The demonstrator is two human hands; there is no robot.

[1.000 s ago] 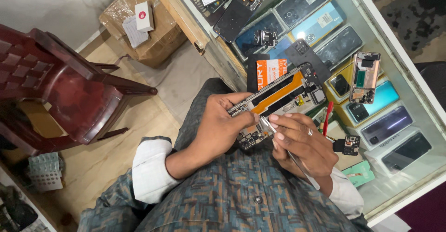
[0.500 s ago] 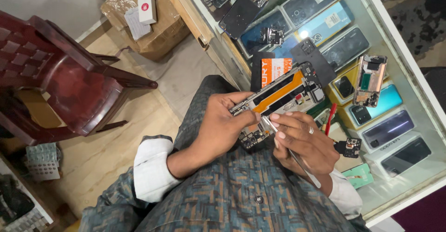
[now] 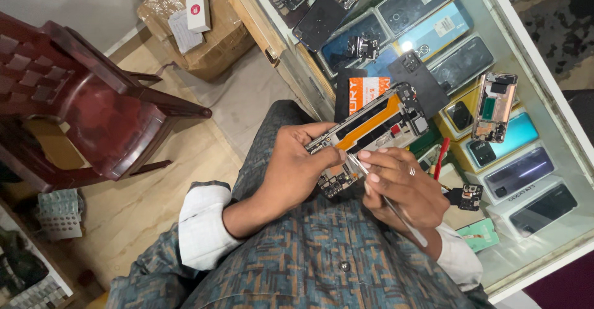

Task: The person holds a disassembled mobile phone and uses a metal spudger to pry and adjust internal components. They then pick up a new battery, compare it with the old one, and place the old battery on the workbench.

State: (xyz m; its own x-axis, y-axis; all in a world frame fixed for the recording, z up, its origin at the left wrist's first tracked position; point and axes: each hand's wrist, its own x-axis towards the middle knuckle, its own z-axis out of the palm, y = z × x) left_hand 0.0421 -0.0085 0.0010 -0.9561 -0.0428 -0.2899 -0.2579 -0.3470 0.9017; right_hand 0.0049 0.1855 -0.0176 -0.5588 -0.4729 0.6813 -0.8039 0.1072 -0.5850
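1. Glass-topped, the shop counter (image 3: 544, 68) runs along the right side of the scene, with phones and phone boxes laid out beneath the glass, and pale floor to the left.
2. On that floor at far left stands a dark red moulded plastic chair (image 3: 86, 98), and beyond it a brown cardboard carton (image 3: 210, 30) with a small white box on top.
3. Held above the person's lap, near the middle of the view, is an opened smartphone with an orange strip across its black battery bay (image 3: 371, 126), its back cover off and its circuit board exposed.
4. Gripping the phone's near end is the left hand (image 3: 297, 167), fingers and thumb closed round the frame.
5. Just right of it, the right hand (image 3: 402, 182), with a ring on one finger, is pinched shut on a pair of slim metal tweezers (image 3: 390, 204), whose tip meets the phone's lower edge.
6. A red-handled tool (image 3: 440, 154) lies on the glass just beyond the right hand.
7. Farther right on the counter lies a bare phone frame with a green part inside (image 3: 494, 106).
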